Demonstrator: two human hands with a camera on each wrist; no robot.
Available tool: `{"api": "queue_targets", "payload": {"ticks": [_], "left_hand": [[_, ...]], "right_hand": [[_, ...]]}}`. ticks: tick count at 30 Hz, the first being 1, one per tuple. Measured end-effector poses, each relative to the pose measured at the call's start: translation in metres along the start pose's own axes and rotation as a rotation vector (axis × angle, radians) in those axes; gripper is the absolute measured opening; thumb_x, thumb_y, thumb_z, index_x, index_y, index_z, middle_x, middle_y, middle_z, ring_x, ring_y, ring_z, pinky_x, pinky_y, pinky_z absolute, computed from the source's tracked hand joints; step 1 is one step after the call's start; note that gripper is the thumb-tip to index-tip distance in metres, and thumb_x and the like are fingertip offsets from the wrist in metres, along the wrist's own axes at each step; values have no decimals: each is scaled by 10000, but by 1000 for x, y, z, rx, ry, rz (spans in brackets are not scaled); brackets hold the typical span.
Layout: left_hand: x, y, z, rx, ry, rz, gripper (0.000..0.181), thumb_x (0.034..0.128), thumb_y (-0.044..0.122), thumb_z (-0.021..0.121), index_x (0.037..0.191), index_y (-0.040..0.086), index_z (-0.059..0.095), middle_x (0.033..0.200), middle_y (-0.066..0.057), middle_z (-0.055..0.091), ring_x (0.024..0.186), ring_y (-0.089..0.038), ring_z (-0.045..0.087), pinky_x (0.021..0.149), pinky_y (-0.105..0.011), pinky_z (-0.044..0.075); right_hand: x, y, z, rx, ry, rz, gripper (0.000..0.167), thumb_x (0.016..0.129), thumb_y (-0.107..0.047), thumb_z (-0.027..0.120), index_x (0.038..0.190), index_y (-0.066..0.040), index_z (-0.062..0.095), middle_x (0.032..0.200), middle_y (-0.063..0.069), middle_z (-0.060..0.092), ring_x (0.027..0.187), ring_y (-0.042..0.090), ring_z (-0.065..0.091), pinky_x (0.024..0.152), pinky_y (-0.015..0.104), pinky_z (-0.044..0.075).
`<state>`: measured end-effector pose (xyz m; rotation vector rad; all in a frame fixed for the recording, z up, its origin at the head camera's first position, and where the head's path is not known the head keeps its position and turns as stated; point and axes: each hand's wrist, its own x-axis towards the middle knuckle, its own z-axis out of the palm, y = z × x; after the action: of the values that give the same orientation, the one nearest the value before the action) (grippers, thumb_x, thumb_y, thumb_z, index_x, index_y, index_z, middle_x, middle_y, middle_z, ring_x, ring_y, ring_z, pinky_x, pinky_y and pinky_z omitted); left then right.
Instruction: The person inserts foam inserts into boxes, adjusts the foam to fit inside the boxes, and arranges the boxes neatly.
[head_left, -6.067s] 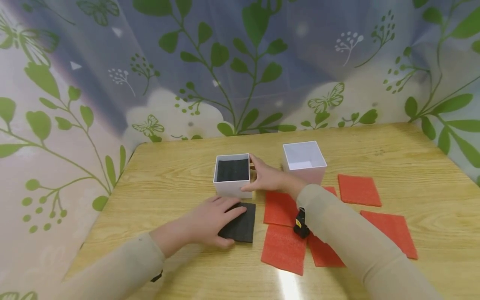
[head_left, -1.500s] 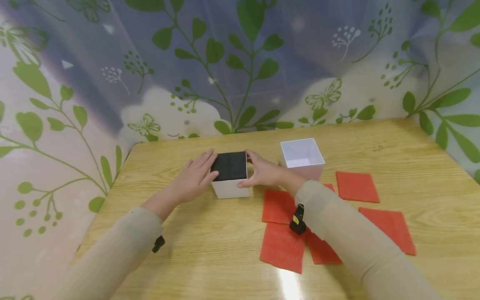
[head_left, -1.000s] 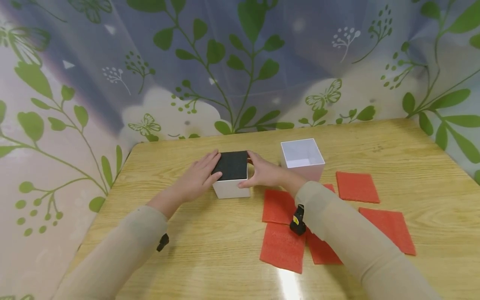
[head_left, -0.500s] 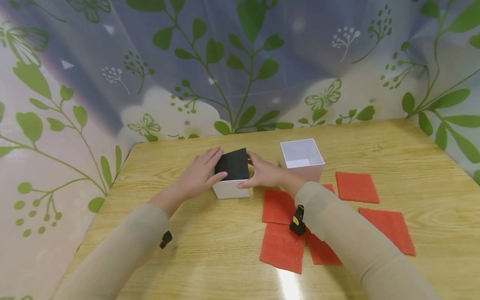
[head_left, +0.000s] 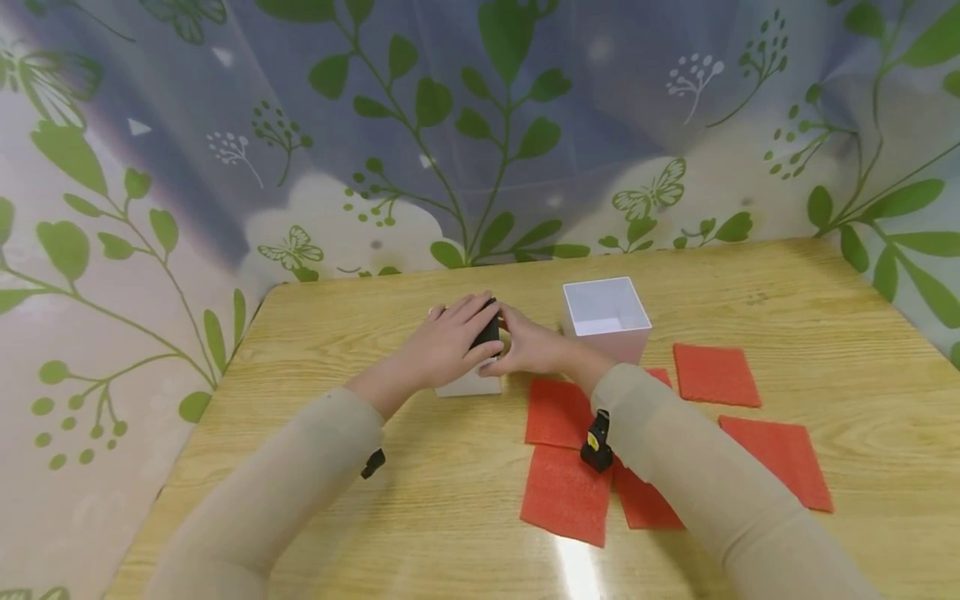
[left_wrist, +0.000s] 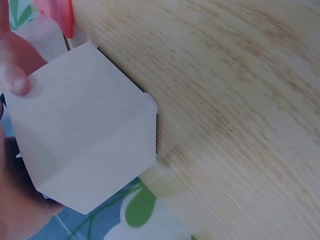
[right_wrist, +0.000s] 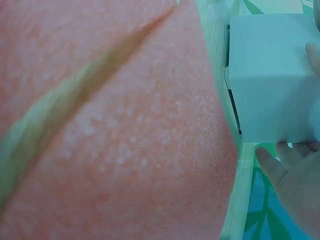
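In the head view, the left hand (head_left: 448,342) arches over the top of a white square box (head_left: 468,384), thumb near the front edge and fingers toward the back. A black square (head_left: 488,332) shows between thumb and fingers, seemingly tilted at the opening and mostly covered. The right hand (head_left: 534,343) grips the right side of this box, thumb in front and fingers behind. The left wrist view has the white box (left_wrist: 85,115) close up, with fingers at its edges. In the right wrist view the box (right_wrist: 272,75) stands at the right, partly behind fingers.
An open pinkish-white box (head_left: 611,342) stands right of the hands. Several red squares lie on the wooden table (head_left: 337,533), one (head_left: 567,493) near the front and another (head_left: 716,374) farther right. A patterned curtain (head_left: 585,142) hangs behind.
The black square that lay beside the box is now at its top; it lay level there, then tilted up at the right. The left hand has slid rightward over it. The right hand keeps its grip.
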<state>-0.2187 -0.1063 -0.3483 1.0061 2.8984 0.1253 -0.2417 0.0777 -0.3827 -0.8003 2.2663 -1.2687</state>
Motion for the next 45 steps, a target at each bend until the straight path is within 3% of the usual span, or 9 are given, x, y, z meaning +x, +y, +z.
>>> {"api": "queue_targets", "payload": {"ticks": [13, 23, 34, 39, 45], "left_hand": [[6, 8, -6, 28, -50, -28, 690, 955, 578, 266, 1503, 164, 199, 1546, -69, 149, 1399, -285, 142, 1070, -555, 160], [4, 8, -5, 21, -63, -52, 694, 954, 578, 291, 1504, 166, 194, 1546, -57, 147, 1402, -285, 128, 1076, -561, 139], [-2, 4, -2, 33, -24, -30, 700, 953, 573, 311, 1501, 150, 203, 1536, -65, 185, 1394, -296, 158, 1069, -563, 162], [-2, 3, -1, 71, -36, -14, 694, 961, 572, 250, 1508, 154, 159, 1549, -56, 139, 1401, -286, 129, 1074, -563, 152], [-2, 1, 1, 73, -64, -13, 711, 954, 588, 219, 1511, 160, 106, 1557, -52, 95, 1409, -281, 84, 1079, -567, 123]], "right_hand": [[1, 4, 0, 34, -3, -33, 1025, 795, -267, 751, 1492, -129, 11, 1541, 41, 61, 1391, 207, 136, 1085, 422, 242], [1, 7, 1, 19, 2, -5, 1036, 774, -318, 763, 1488, -146, 33, 1541, 27, 51, 1394, 225, 144, 1078, 409, 259], [1, 7, 3, 20, 11, 10, 1025, 767, -339, 766, 1486, -143, 63, 1537, 54, 65, 1393, 264, 144, 1084, 418, 243], [0, 5, 2, 32, 11, 14, 1031, 781, -302, 760, 1491, -146, 29, 1541, 50, 37, 1398, 267, 121, 1090, 444, 221], [1, 7, 3, 31, 9, -3, 955, 784, -300, 758, 1470, -158, 108, 1535, 54, 62, 1392, 289, 135, 1087, 456, 225]]}}
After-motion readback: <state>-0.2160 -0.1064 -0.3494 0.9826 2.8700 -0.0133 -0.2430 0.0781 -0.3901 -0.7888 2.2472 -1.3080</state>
